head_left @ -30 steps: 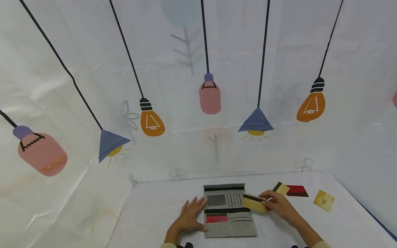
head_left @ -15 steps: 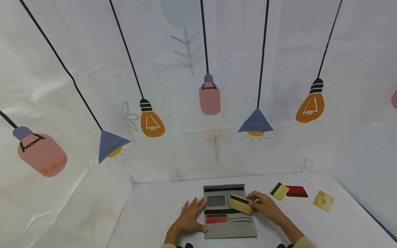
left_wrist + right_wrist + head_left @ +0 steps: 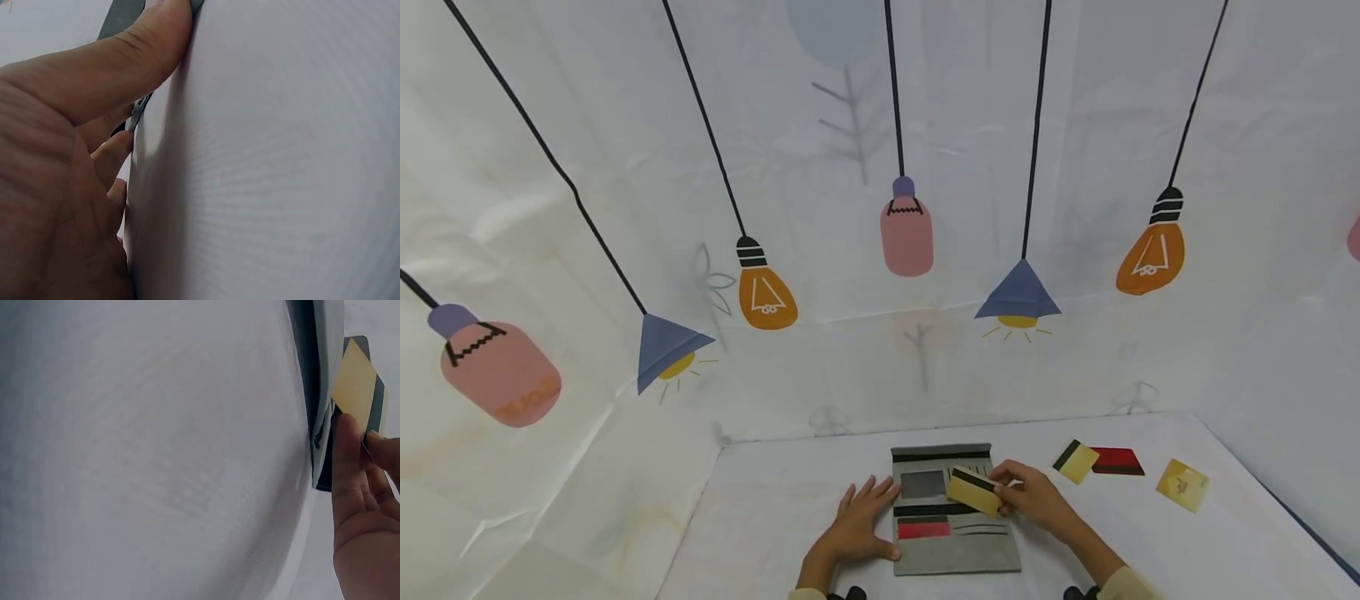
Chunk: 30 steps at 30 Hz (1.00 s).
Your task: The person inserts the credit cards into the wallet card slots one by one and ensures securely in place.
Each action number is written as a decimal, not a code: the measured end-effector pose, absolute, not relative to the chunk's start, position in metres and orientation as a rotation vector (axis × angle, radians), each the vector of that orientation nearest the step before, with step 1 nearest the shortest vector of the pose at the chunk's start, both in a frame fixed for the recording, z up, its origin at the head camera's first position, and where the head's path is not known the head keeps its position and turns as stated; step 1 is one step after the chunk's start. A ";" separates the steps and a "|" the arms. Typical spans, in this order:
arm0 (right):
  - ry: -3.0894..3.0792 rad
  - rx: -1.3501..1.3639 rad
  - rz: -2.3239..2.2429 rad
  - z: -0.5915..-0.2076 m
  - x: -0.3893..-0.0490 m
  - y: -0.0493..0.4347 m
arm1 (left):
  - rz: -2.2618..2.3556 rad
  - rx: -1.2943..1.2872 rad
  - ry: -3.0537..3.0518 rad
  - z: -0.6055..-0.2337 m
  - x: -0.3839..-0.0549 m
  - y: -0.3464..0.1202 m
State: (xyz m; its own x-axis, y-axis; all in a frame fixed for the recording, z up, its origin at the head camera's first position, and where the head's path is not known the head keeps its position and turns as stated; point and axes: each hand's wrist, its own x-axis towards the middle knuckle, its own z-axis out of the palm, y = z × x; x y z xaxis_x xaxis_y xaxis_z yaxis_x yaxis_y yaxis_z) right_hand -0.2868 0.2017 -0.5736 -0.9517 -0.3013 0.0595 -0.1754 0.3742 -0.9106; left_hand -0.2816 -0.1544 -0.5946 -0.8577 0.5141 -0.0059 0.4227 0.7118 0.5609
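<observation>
An open grey wallet (image 3: 955, 546) lies flat on the white table, with a red card (image 3: 923, 530) tucked in its lower left slot. My left hand (image 3: 859, 523) rests flat beside the wallet's left edge, fingers spread, thumb (image 3: 125, 56) touching the grey edge. My right hand (image 3: 1026, 493) pinches a yellow card with a black stripe (image 3: 973, 492) over the wallet's upper card slots. The right wrist view shows that yellow card (image 3: 356, 394) held by the fingers (image 3: 349, 462) against the wallet's grey edge (image 3: 319, 375).
Three loose cards lie on the table to the right: a yellow striped one (image 3: 1076, 461), a red one (image 3: 1117, 461) and a gold one (image 3: 1183, 485). White sheets printed with lamps form the walls behind and to both sides.
My right hand has carried the yellow striped card leftward, from the wallet's right edge to over its upper slots. The left hand has stayed put.
</observation>
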 end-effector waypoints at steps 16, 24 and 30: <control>2.630 -0.498 -1.406 -0.570 -0.286 0.203 | 0.824 0.742 2.771 -0.591 -0.281 -0.154; 2.608 -0.598 -1.321 -0.568 -0.292 0.204 | 0.815 0.741 2.768 -0.591 -0.281 -0.153; 2.551 -0.587 -1.327 -0.572 -0.295 0.204 | 0.821 0.713 2.763 -0.590 -0.279 -0.153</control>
